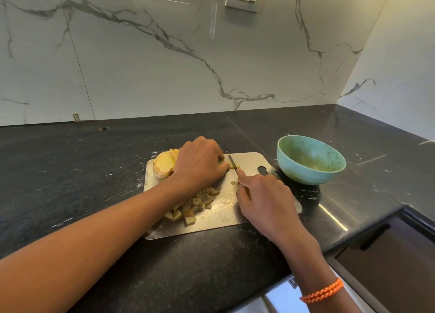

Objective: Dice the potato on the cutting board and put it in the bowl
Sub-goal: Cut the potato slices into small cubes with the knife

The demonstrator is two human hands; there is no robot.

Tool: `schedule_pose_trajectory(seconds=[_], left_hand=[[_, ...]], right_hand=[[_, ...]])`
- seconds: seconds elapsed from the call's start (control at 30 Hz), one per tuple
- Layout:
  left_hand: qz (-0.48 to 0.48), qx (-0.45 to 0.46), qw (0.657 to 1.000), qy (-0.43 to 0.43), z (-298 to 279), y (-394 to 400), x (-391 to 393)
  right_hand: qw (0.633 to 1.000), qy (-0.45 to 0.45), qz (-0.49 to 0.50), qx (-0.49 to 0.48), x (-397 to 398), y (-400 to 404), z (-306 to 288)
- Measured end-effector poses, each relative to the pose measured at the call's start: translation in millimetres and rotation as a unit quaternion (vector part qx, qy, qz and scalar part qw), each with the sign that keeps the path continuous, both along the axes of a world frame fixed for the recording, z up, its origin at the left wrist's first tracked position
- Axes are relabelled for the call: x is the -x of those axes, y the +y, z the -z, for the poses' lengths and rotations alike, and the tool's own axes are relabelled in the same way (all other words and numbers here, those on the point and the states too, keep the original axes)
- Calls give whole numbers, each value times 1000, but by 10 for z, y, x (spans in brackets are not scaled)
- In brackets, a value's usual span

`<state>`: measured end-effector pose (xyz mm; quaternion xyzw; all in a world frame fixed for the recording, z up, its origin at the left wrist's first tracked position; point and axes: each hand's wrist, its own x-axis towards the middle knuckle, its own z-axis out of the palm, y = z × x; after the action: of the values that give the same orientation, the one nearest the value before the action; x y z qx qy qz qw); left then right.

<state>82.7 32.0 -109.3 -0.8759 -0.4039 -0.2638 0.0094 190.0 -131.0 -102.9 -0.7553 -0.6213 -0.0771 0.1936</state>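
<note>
Pinning a pale yellow potato strip (231, 165) to the scuffed steel cutting board (223, 209) with curled left hand (200, 165) fingers; gripping a slim dark-bladed knife (233, 163) in the right hand (266, 195), forefinger lying along its spine; leaving sliced potato rounds (164, 164) behind the left hand, browned dice (193, 205) heaped nearer; standing just beside the board on black stone counter (70, 171), a teal round bowl (310, 159).
</note>
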Motion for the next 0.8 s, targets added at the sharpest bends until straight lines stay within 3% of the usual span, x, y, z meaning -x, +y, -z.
schedule_pose_trajectory(seconds=[0.57,0.8], left_hand=[[-12,-22,1000,-9,-2,-41,-9],[-3,-17,1000,7,-47,4,29]], right_hand=[[999,46,-24,-16,34,-474,20],[994,76,14,-74,67,-347,-27]])
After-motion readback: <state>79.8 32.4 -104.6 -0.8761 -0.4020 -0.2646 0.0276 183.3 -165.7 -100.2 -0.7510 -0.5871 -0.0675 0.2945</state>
